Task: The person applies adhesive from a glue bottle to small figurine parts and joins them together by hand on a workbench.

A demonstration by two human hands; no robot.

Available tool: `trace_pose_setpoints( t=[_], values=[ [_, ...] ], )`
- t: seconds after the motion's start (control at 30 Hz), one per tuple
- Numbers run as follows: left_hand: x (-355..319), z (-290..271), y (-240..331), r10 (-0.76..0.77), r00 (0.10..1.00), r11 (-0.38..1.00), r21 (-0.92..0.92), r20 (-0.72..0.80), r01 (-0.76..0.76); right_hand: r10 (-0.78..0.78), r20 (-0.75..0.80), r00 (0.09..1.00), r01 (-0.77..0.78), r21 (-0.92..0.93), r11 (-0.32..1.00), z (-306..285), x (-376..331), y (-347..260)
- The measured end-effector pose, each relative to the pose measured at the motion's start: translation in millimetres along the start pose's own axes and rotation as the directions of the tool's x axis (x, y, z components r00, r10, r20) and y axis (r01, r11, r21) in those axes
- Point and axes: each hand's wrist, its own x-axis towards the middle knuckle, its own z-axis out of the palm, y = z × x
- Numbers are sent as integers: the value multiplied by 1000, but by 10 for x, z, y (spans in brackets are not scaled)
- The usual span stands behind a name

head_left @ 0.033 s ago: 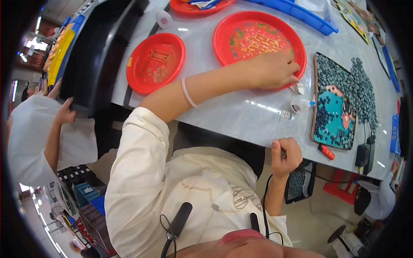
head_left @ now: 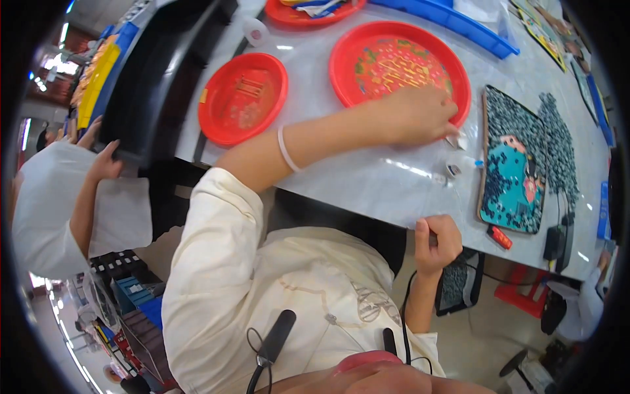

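My left hand (head_left: pixel 420 115) reaches across to the near right rim of a large red round tray (head_left: pixel 336 69). Its fingers are pinched together; what they hold, if anything, is hidden. Small yellow and coloured pieces (head_left: pixel 407 73) lie in the tray. A small white scrap (head_left: pixel 461 141) is just beside the fingertips. My right hand (head_left: pixel 438 243) is loosely curled, thumb against fingers, at the near table edge; its contents cannot be made out. A white bottle with a blue tip (head_left: pixel 478 163) lies between my hands, next to a teal picture panel (head_left: pixel 508 174) partly covered with dark beads.
A smaller red tray (head_left: pixel 281 98) stands on the left. Loose grey beads (head_left: pixel 558 141) are heaped right of the panel. A red object (head_left: pixel 500 237) and a black adapter (head_left: pixel 555 243) lie near the edge. A blue tray (head_left: pixel 459 23) is behind. Another person holds a black bin (head_left: pixel 154 72).
The whole view has shifted slightly. My left hand has drawn a little nearer to me along the tray rim, its fingers closer together. My right hand stays in place.
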Motion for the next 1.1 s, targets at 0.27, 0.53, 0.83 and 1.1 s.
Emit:
trace_pose_setpoints(
  t=[0.27,0.53,0.83,1.1],
  values=[
    [-149,260,203,109,897,945,323,-429,39,-97,15,995,98,-132,986,43,-10,16],
    [-296,229,44,193,951,890,452,-241,-66,-130,-3,992,129,-105,986,64,-40,45],
    [-678,39,-206,286,930,828,548,-233,-117,-88,23,996,91,-181,979,92,-48,34],
    [-808,-47,-257,215,967,846,520,-137,-115,-82,-4,997,79,-215,973,139,-59,11]
  ],
)
